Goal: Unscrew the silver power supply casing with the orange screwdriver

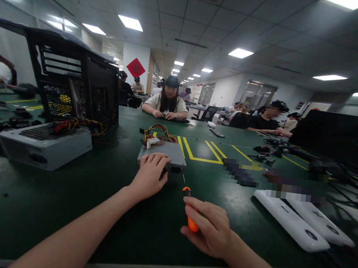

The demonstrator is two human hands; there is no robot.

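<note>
One PSU (178,153) held down, one screwdriver (186,191) at its near side

A green table (159,237) fills the lower view, marked with yellow tape (206,160). On its left stands an open black case (75,72); on its right, a dark monitor (336,139). Across the table sits a co-worker (165,103), both hands low at the far edge. A second PSU (74,149) lies before the case, and two white devices (289,221) lie side by side to the right.

The first PSU lies flat on the table, near the middle. The person's left hand (152,170) grasps it, half open: the fingers reach over the top while the thumb comes down the near face, left of the socket (176,169). The right hand (211,226) is curled around the screwdriver's orange handle, clear of the table. Its thin shaft slants up and away to the right end of the PSU's near face; whether the tip touches cannot be told. Behind the left hand, coloured cables (162,134) loop up from the PSU, and a small white plug (153,141) rests by its top.
</note>
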